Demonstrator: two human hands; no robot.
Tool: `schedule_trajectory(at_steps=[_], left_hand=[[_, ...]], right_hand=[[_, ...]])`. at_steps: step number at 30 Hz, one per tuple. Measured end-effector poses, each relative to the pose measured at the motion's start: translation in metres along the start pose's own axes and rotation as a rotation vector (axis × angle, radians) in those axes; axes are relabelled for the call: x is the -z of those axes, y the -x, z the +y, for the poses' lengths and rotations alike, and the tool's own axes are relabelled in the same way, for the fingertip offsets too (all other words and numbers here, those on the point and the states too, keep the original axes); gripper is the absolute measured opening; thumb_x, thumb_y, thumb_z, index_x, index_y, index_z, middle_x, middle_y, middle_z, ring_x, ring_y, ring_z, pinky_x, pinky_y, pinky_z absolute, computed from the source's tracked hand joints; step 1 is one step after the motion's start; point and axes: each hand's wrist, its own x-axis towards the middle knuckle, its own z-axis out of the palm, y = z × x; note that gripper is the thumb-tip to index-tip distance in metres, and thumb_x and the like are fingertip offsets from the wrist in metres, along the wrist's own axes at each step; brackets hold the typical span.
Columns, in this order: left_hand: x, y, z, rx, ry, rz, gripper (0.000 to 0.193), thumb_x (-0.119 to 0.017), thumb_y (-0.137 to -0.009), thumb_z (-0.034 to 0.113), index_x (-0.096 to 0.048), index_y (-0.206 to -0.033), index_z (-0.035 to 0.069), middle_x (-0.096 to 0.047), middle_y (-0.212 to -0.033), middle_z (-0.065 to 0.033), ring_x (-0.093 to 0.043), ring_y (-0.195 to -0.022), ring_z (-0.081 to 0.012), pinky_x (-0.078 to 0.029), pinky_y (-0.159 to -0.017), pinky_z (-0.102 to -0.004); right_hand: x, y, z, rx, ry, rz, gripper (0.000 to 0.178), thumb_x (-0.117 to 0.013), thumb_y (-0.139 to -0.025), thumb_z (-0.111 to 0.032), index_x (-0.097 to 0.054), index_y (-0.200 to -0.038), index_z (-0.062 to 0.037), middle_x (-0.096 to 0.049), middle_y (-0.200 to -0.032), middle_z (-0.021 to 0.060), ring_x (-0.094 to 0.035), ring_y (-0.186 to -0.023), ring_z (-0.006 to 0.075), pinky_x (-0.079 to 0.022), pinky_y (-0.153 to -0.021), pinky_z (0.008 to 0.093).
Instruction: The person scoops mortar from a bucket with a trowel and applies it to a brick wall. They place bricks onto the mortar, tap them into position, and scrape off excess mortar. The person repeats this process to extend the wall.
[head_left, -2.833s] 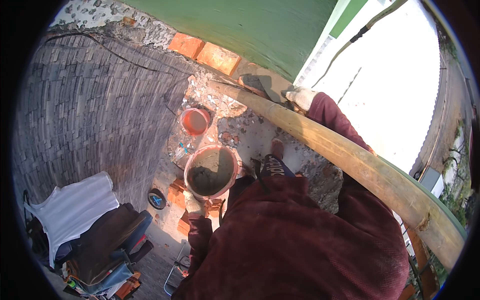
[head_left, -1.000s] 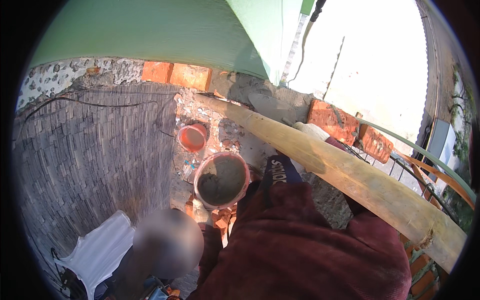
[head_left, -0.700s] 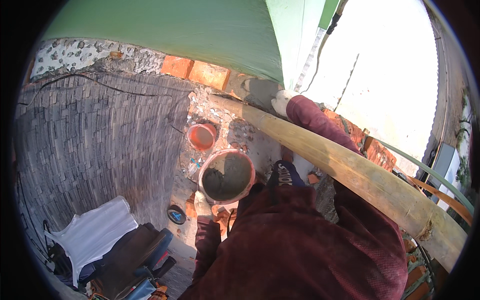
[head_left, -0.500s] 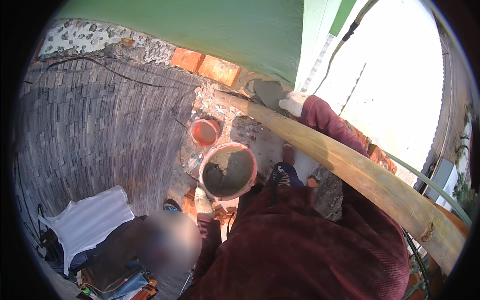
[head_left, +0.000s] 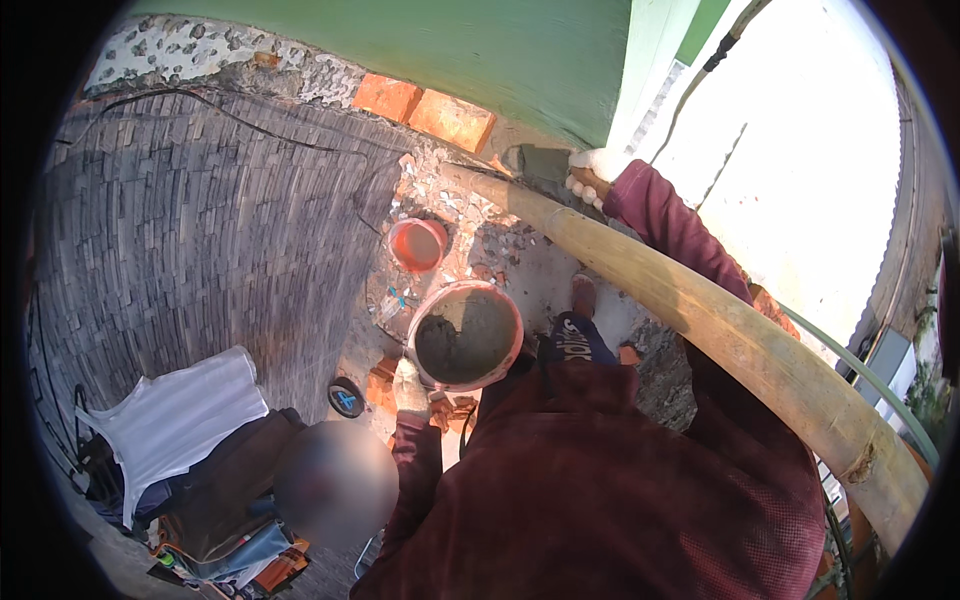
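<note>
The grey trowel blade (head_left: 543, 165), loaded with mortar, lies against the top of the brick course just under the green wall (head_left: 420, 50), beside two orange bricks (head_left: 425, 108). The gloved right hand (head_left: 590, 172) is clenched around its handle, arm stretched over a thick bamboo pole (head_left: 700, 310) that slants across the view. Lower down, the gloved left hand (head_left: 408, 385) grips the rim of a round mortar pan (head_left: 465, 335) filled with grey mix, near the person's foot. A smaller orange bucket (head_left: 418, 244) stands beyond it among rubble. Grey paving (head_left: 200, 220) spreads far below at left, where a white chair (head_left: 175, 425) stands
</note>
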Motion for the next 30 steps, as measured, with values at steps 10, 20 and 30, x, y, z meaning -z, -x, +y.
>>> schedule_trajectory(at_steps=[10,20,30], left_hand=[[0.004,-0.004,0.007,-0.102,0.143,-0.072,0.046,-0.048,-0.108,0.042,-0.063,-0.125,0.002,-0.068,-0.107,-0.0028,-0.062,-0.091,-0.0111,-0.052,-0.081,-0.0267],[0.043,-0.062,0.043,-0.327,0.011,-0.156,0.045,-0.048,-0.108,0.042,-0.064,-0.114,0.001,-0.063,-0.104,0.0001,-0.055,-0.093,-0.0100,-0.048,-0.082,-0.0282],[0.085,-0.073,0.186,-0.531,0.054,-0.535,0.041,-0.045,-0.110,0.038,-0.065,-0.112,0.002,-0.061,-0.098,0.0022,-0.051,-0.087,-0.0078,-0.047,-0.080,-0.0275]], right_hand=[[0.023,0.140,0.053,0.234,1.042,0.339,0.036,-0.055,-0.102,-0.028,-0.068,-0.116,0.0022,-0.072,-0.103,0.0102,-0.067,-0.096,0.0193,-0.053,-0.089,0.0372],[-0.103,0.252,0.171,0.287,1.296,0.347,0.037,-0.070,-0.075,-0.009,-0.059,-0.110,-0.0029,-0.058,-0.080,0.0135,-0.065,-0.078,0.0343,-0.052,-0.072,0.0436],[-0.303,-0.001,0.169,0.891,1.892,0.530,0.012,-0.056,-0.091,-0.010,-0.061,-0.101,-0.0053,-0.067,-0.080,0.0173,-0.070,-0.071,0.0362,-0.056,-0.060,0.0438]])
